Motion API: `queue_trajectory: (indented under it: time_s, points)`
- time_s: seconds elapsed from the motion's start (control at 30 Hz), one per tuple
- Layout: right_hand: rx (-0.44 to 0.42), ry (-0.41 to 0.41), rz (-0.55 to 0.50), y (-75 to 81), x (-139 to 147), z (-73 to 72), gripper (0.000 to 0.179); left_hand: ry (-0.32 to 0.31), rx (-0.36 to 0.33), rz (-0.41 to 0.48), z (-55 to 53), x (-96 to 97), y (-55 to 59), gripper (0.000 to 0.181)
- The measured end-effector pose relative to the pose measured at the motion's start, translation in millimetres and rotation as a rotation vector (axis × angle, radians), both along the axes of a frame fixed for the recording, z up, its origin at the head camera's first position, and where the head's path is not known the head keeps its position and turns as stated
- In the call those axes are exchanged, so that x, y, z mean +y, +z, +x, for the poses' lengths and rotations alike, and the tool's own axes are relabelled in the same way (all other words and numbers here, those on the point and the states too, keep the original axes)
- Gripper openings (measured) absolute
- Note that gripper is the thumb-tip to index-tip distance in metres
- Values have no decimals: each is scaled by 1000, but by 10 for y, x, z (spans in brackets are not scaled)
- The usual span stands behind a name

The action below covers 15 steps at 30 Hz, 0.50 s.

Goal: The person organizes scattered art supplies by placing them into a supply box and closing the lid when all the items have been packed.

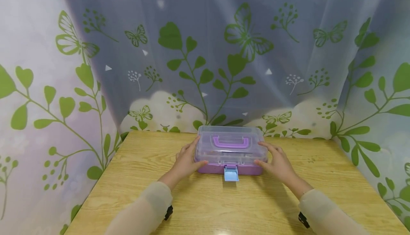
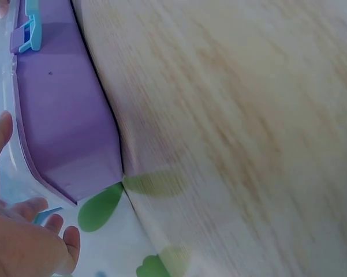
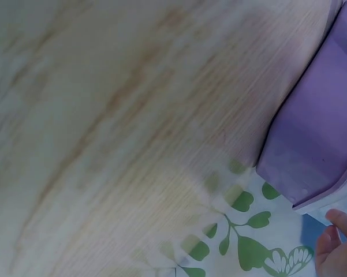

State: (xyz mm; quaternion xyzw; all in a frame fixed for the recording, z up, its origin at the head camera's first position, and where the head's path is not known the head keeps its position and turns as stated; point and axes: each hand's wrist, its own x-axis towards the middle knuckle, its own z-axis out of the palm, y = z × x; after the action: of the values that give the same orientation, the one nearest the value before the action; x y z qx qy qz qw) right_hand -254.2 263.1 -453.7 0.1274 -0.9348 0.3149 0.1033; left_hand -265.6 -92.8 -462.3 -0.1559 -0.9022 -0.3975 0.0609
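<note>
A plastic storage box (image 1: 208, 155) with a see-through lid and a purple base (image 1: 211, 168) sits at the back middle of the table. On its lid lies a purple carry handle (image 1: 231, 143), folded down. A light blue latch (image 1: 231, 174) hangs open at the front. My left hand (image 1: 185, 161) grips the lid's left end, thumb toward the front and fingers along the side. At the opposite end my right hand (image 1: 278, 162) grips the lid the same way. Both wrist views show the fingers at the lid's rim, above the purple base. The lid rests down on the base.
The box stands on a wood-grain table (image 1: 153, 146), close to its back edge. Behind and at both sides hangs a curtain (image 1: 205, 50) printed with green leaves and butterflies. Dark straps (image 1: 168, 212) show under the sleeves.
</note>
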Motion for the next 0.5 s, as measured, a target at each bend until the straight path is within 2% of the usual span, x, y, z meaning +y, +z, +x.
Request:
queue_trajectory:
  time_s: [0.37, 0.5]
  points:
    - [16, 1, 28, -13, 6, 12, 75, -2, 15, -61, -26, -3, -36, 100]
    - [39, 10, 36, -29, 5, 17, 74, 3, 11, -122, -27, 12, 7, 101]
